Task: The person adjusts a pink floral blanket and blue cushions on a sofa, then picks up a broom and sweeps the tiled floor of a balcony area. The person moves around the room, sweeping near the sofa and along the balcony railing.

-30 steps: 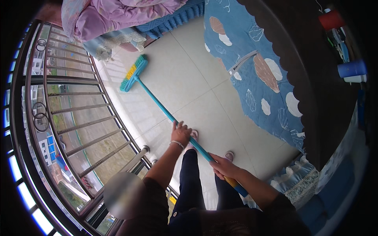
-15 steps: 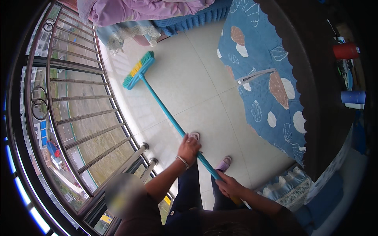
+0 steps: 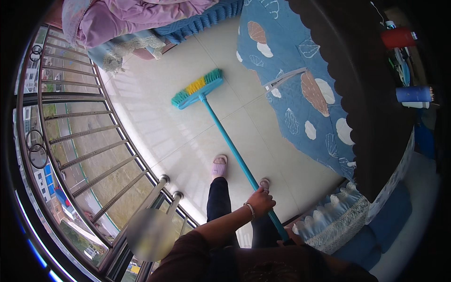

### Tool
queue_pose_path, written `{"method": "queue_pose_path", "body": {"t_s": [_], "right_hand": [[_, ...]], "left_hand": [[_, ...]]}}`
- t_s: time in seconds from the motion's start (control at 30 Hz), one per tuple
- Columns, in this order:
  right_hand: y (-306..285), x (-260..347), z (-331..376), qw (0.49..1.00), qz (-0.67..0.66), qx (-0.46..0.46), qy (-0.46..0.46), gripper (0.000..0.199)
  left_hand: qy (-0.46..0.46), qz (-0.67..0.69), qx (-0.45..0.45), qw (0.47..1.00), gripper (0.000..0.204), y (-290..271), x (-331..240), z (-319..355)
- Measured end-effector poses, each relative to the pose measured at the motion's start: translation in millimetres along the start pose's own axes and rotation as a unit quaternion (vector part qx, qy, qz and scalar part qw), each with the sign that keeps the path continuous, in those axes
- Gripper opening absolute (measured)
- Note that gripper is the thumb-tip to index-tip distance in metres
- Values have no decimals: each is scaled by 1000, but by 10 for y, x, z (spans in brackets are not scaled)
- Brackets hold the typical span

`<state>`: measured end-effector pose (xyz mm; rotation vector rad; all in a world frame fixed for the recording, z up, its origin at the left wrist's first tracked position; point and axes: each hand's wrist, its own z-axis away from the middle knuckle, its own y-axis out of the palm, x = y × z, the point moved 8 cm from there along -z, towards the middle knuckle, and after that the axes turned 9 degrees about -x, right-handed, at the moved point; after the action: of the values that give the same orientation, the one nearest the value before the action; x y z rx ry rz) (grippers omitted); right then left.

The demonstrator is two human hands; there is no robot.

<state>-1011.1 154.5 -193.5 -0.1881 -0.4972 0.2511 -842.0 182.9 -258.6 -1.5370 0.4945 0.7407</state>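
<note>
A broom with a long teal handle slants across the tiled floor. Its head has green bristles at both ends and yellow ones in the middle, and it rests on the floor ahead of me. My left hand, with a bracelet at the wrist, is closed around the lower part of the handle. Nearer my body, my right hand grips the handle close to its end; it is partly hidden by my clothes. My feet in pink slippers stand on either side of the handle.
A metal railing runs along the left. At the far side hang pink bedding and a blue pleated cover. To the right, a blue shell-patterned cloth drapes from a dark scalloped cover. A lace-trimmed cloth lies lower right.
The broom head has swept to the right, away from the railing, and turned. Both hands have come nearer my body and to the right, still on the handle. The left slipper now shows fully.
</note>
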Motion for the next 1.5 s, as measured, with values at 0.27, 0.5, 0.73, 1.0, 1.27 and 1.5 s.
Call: {"method": "queue_pose_path", "body": {"t_s": [0.27, 0.5, 0.73, 1.0, 1.27, 1.5], "right_hand": [[-583, 1344, -1657, 968, -217, -115, -54, 61], [-643, 766, -1577, 936, -344, -58, -45, 53], [40, -1102, 494, 946, -142, -164, -240, 60], [-480, -517, 124, 973, -165, -127, -104, 59], [-674, -592, -463, 947, -319, -17, -20, 53], [-268, -2267, 1566, 975, -199, -48, 82, 52]], "left_hand": [[-87, -219, -56, 970, 12, -873, 1579, -880], [-71, -198, 5, 978, 15, -120, 1319, -1120], [139, 41, 127, 981, 6, 1095, -1363, -267], [44, -58, -15, 997, 15, 426, -690, -659], [-75, -189, 85, 975, 14, 828, 11, -968], [109, 10, 184, 977, 13, 2010, -2413, -571]]}}
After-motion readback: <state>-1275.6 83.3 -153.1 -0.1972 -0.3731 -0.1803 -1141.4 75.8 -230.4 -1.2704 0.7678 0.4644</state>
